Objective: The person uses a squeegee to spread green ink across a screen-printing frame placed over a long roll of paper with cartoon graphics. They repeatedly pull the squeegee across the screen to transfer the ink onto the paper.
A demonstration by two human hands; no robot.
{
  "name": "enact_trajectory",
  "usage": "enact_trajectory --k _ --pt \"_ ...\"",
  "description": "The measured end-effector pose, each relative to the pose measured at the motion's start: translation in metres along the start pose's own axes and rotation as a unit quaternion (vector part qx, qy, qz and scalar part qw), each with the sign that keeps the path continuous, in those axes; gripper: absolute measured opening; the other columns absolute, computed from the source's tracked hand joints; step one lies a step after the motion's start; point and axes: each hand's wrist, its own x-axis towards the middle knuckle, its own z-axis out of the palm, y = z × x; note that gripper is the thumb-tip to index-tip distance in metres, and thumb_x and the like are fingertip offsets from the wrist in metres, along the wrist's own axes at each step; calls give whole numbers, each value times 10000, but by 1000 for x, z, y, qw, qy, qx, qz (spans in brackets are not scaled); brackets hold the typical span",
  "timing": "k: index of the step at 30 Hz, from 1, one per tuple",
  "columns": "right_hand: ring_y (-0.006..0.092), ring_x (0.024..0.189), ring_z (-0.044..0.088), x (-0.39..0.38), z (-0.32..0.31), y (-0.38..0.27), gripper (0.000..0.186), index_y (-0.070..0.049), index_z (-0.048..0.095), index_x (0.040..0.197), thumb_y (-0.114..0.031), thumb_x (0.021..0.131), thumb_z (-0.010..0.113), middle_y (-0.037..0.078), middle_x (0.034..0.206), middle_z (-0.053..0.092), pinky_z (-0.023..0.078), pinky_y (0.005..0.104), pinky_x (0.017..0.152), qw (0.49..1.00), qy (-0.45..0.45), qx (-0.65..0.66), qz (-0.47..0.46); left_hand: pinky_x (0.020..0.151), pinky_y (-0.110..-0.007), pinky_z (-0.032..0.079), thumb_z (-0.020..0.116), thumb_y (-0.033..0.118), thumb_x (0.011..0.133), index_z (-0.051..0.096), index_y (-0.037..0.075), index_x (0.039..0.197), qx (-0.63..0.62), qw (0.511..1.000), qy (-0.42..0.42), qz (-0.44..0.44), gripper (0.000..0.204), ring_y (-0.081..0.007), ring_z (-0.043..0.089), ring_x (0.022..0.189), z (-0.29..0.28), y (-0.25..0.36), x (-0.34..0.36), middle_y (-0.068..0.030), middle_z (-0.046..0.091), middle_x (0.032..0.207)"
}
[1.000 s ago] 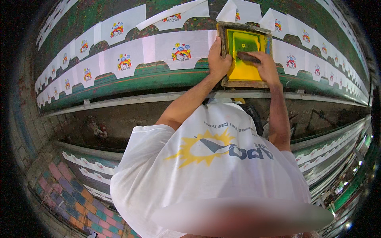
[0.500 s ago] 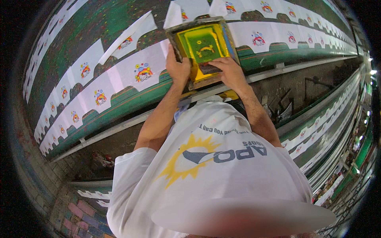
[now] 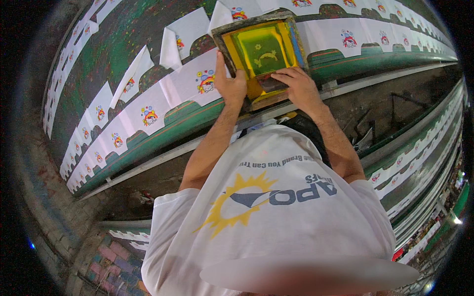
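A wooden-framed printing screen (image 3: 269, 40), its mesh wet with yellow ink, is over the near row of white cloth pieces. My left hand (image 3: 232, 88) is closed on its left rim, the thumb toward the inside. My right hand (image 3: 302, 89) grips a dark squeegee (image 3: 269, 83) at the near end of the mesh, its fingers bent over the top. A pale rainbow-shaped design shows through the mesh. Left of the screen lies a white cloth piece (image 3: 185, 79) with a coloured cartoon print. Whether the screen touches the cloth beneath, I cannot tell.
The long green table (image 3: 192, 112) carries rows of printed cloth pieces, some with folded corners (image 3: 171, 48). A pale metal rail (image 3: 163, 171) runs along its near edge. Behind me to the right stands another table with cloth rows (image 3: 419, 163).
The view has shifted, so the table and cloths appear farther right. Against the cloths, the screen has moved left, closer to the neighbouring print. Both hands keep their grips.
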Motion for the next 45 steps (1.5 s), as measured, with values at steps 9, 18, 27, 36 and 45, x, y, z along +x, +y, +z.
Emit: enact_trajectory --k 9,18,27,36,45 --pt "306 1269 622 -14 -30 76 573 -122 728 1362 45 817 676 68 1350 686 512 424 1133 1000 -21 18 -5 1078 -360 522 683 -7 839 481 -112 1562 34 996 -24 -80 758 -298 694 1269 72 22 -15 -280 673 1442" --pt "321 1232 616 -4 -30 80 546 -123 734 1340 42 823 670 68 1294 689 522 425 1096 999 -23 5 -30 1085 -367 524 658 -14 839 460 -95 1581 95 993 -45 -54 772 -279 691 1278 74 17 -9 -266 686 1432" --pt "310 1246 609 -14 -30 80 565 -126 722 1359 21 814 703 61 1322 665 529 436 1087 999 -40 14 -23 1123 -411 503 674 31 840 460 -49 1590 136 986 -60 -77 785 -370 668 1317 72 12 -12 -291 660 1438" --pt "325 1232 623 51 -29 92 539 -110 728 1350 31 831 680 90 1289 688 529 433 1097 999 20 0 -45 1222 -488 413 654 11 851 379 -46 1617 173 977 -95 -75 815 -449 527 1441 68 14 -13 -299 540 1550" --pt "385 1198 663 119 -41 111 409 -113 753 1301 -17 905 717 149 1196 735 539 484 1054 998 -47 4 -31 1235 -516 388 647 17 866 343 -56 1634 124 988 -82 -29 829 -479 487 1458 70 3 -17 -308 500 1578"
